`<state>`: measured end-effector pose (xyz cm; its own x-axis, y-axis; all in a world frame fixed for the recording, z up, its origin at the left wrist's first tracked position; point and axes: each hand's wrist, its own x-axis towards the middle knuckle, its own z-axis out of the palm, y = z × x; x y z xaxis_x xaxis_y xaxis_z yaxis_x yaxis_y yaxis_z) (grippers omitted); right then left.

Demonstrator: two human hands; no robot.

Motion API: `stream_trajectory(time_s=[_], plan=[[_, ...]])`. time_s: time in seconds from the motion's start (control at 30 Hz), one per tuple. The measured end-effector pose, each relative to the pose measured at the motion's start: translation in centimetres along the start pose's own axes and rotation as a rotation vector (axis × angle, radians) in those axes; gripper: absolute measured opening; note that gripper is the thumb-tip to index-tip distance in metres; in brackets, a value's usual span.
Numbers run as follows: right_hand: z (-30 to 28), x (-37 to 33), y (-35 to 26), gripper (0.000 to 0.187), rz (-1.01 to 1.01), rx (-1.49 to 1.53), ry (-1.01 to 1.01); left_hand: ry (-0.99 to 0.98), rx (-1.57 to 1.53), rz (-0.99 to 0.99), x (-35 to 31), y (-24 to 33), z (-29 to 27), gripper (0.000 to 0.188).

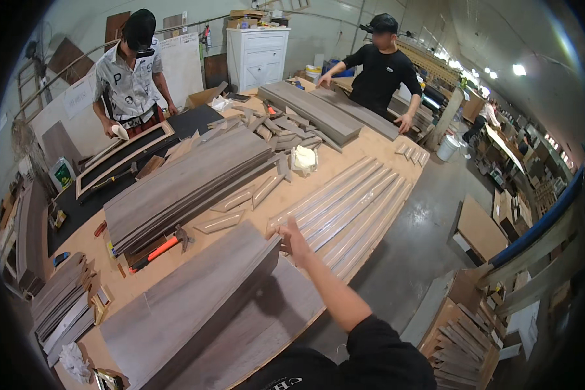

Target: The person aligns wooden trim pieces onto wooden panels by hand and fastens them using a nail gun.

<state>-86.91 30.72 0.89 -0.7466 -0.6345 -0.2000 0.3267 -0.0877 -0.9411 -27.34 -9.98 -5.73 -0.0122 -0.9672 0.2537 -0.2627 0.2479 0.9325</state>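
Note:
My right hand (294,243) grips the far end corner of a long grey wood-grain board (182,305), fingers curled over its edge. That board is raised and tilted above another grey board (283,302) lying flat at the table's near edge. My left hand is out of view. Just beyond the held board lie short mitred moulding pieces (220,222). An orange-handled hammer (162,250) rests by a stack of grey boards (188,175). Right of my right hand, long plastic-wrapped moulding strips (344,201) lie side by side.
Across the worktable (364,146), one co-worker (380,71) handles a grey board (357,114). Another co-worker (133,78) stands at far left by a wooden frame (123,156). Loose offcuts (279,130) lie mid-table. A white bucket (448,147) stands on the floor.

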Motion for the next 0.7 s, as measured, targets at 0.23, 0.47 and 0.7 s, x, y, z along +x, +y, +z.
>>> stream_trajectory(time_s=[0.23,0.47,0.7], plan=[[-4.4,0.5,-1.9,0.069,0.684,-0.295,-0.567,0.001,-0.015,-0.007,-1.0,2.4,-5.2,0.036],[-0.3,-2.0,-2.2,0.071,0.09,-0.316,-0.48,0.063,-0.083,-0.045,-3.9,2.8,-7.8,0.034],[3.0,-2.2,2.4,0.032,-0.359,-0.035,-0.087,0.067,-0.159,-0.038,-4.7,4.1,-7.2,0.032]])
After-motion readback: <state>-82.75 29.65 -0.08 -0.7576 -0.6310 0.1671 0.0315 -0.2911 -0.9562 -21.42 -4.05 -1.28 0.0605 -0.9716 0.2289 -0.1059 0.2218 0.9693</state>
